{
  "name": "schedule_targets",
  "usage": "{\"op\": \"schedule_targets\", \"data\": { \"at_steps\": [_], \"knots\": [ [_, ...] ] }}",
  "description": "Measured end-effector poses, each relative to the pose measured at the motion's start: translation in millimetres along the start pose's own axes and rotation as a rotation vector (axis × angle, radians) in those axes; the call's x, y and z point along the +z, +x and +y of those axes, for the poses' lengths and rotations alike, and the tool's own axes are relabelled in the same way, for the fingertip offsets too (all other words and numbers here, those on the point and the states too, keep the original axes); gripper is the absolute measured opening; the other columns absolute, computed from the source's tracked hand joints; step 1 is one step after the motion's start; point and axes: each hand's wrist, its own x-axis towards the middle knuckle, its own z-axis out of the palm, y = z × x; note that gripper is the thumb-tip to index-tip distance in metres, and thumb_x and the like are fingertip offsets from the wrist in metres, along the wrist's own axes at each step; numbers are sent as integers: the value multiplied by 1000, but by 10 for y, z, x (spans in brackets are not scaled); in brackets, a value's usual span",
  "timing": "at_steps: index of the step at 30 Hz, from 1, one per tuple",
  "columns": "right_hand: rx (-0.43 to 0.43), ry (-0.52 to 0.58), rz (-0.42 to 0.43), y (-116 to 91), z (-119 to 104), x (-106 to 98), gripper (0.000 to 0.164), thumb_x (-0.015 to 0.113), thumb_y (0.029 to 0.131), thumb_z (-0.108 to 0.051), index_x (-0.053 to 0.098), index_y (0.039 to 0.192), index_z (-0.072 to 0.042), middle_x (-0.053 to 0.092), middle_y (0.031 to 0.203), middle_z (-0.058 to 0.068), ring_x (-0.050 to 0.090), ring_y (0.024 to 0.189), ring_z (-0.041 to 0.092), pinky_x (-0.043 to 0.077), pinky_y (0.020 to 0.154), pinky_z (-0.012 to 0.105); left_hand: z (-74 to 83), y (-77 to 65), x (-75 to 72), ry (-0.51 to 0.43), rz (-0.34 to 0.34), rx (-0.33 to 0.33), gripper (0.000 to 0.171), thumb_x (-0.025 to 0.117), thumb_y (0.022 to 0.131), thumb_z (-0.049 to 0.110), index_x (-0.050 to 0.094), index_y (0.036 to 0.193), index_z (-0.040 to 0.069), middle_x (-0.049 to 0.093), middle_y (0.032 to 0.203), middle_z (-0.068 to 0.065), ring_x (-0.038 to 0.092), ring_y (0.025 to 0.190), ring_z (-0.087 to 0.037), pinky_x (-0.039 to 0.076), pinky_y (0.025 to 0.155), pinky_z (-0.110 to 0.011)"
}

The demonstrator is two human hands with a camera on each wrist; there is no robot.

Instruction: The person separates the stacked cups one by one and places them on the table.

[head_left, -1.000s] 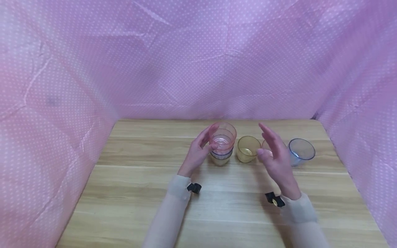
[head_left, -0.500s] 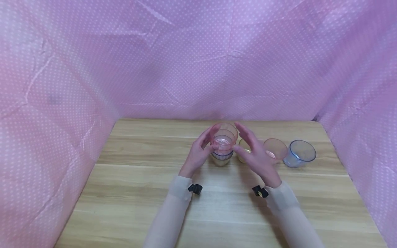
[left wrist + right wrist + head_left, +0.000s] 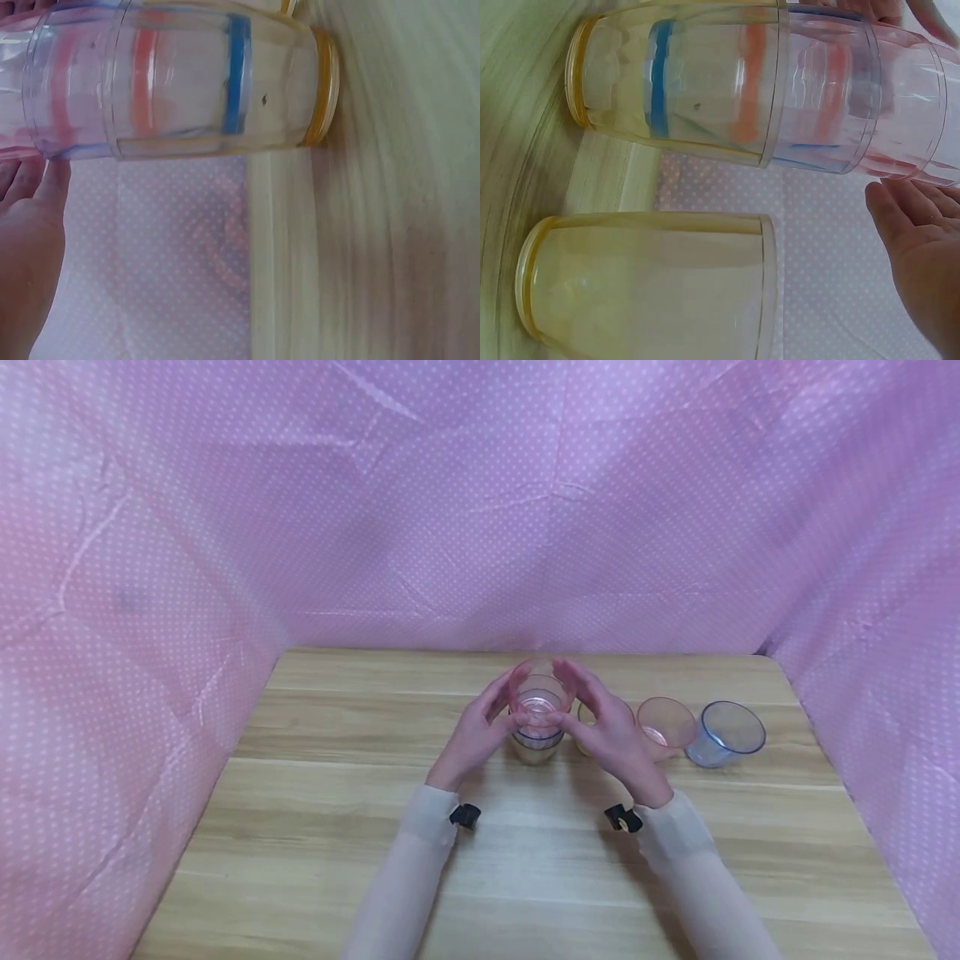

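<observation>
A nested stack of clear cups stands upright near the table's back edge, a yellow cup [image 3: 534, 755] at the bottom, a blue cup [image 3: 840, 97] inside it and a pink cup [image 3: 542, 695] uppermost. My left hand [image 3: 480, 728] curves round the pink cup from the left, thumb in front and fingers behind. From the right, my right hand [image 3: 611, 735] holds the same cup in a mirrored way. Coloured base rings show through the walls in both wrist views. A second yellow cup [image 3: 652, 289] stands right beside the stack, partly hidden behind my right hand in the head view.
Right of my right hand, another pink cup [image 3: 666, 728] and another blue cup [image 3: 727, 733] stand upright in a row. The wooden table [image 3: 315, 843] reaches back to a pink dotted cloth [image 3: 480, 527] that also rises at both sides.
My right hand has moved left from in front of the separate pink cup to the stack and closed round the top pink cup. My left hand has stayed at the stack.
</observation>
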Motion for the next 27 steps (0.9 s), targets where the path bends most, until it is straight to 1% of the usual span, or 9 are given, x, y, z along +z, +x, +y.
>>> {"op": "schedule_targets", "data": {
  "at_steps": [4, 6, 8, 12, 17, 19, 21, 24, 27],
  "knots": [
    [-14, 15, -2, -2, 6, -1, 73, 78, 89, 2, 44, 154, -2, 54, 152, 14, 51, 140, 29, 40, 117, 24, -1, 3, -52, 10, -31, -34, 84, 80, 92, 30, 36, 161, 10, 43, 162, -9, 43, 147, -25, 34, 122, -29],
    [-17, 19, -3, -2, 8, -1, 73, 78, 90, 3, 44, 154, -2, 55, 151, 14, 51, 140, 30, 41, 117, 25, -8, 7, -71, 13, -53, -63, 87, 82, 91, 17, 34, 162, 10, 41, 162, -11, 41, 148, -25, 33, 123, -29],
    [-12, 24, -5, -1, 8, -2, 72, 78, 90, 3, 44, 154, -2, 55, 151, 14, 51, 140, 30, 41, 117, 25, -22, 16, -88, 19, -77, -90, 87, 82, 90, 12, 34, 162, 10, 42, 162, -12, 40, 148, -25, 32, 123, -29],
    [12, 23, -18, 8, 3, -9, 73, 78, 91, 0, 42, 155, -3, 54, 152, 14, 49, 141, 30, 40, 117, 26, -53, 36, -127, 44, -118, -120, 80, 80, 92, 10, 37, 160, 7, 44, 160, -14, 42, 148, -25, 34, 122, -29],
    [74, 35, -55, 34, 4, -43, 76, 78, 92, -4, 38, 158, -2, 51, 155, 15, 46, 144, 32, 38, 121, 38, -91, 55, -171, 39, -158, -94, 76, 74, 96, 7, 35, 160, 4, 44, 160, -17, 43, 147, -28, 36, 122, -31],
    [120, 36, -79, 55, 5, -52, 80, 80, 92, -10, 36, 159, -5, 50, 156, 12, 45, 145, 30, 37, 122, 41, -103, 64, -181, 38, -167, -84, 76, 74, 96, 7, 35, 161, 5, 44, 159, -17, 43, 146, -28, 36, 121, -31],
    [163, 35, -107, 79, 4, -55, 85, 82, 92, -19, 35, 161, -8, 49, 158, 8, 44, 145, 28, 35, 123, 43, -105, 67, -187, 44, -166, -85, 76, 75, 96, 9, 35, 161, 8, 46, 159, -15, 45, 145, -26, 37, 121, -30],
    [199, 39, -136, 115, 9, -50, 89, 85, 89, -25, 35, 160, -10, 48, 158, 4, 44, 146, 24, 34, 124, 44, -113, 66, -186, 58, -162, -81, 74, 75, 96, 10, 38, 160, 6, 47, 157, -16, 46, 144, -27, 38, 120, -30],
    [188, 64, -136, 137, 18, -47, 86, 87, 87, -20, 39, 158, -9, 50, 156, 4, 44, 146, 22, 33, 124, 43, -125, 62, -173, 78, -148, -75, 72, 74, 97, 11, 38, 159, 4, 48, 157, -17, 47, 144, -27, 38, 120, -29]
  ]
}}
